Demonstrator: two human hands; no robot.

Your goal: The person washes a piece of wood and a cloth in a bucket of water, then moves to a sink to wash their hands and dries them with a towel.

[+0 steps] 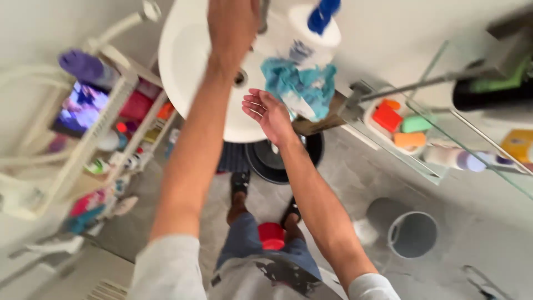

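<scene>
The teal cloth [300,86] is bunched on the sink [183,61] rim, just right of the right hand [269,114], whose fingers [251,105] are spread. The left hand [233,25] is raised farther off; its fingers cannot be told.

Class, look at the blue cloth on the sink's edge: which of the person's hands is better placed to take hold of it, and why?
Probably the right hand. It is open, palm up, right beside the crumpled blue cloth on the white sink rim. The left hand is raised higher over the basin, farther from the cloth.
</scene>
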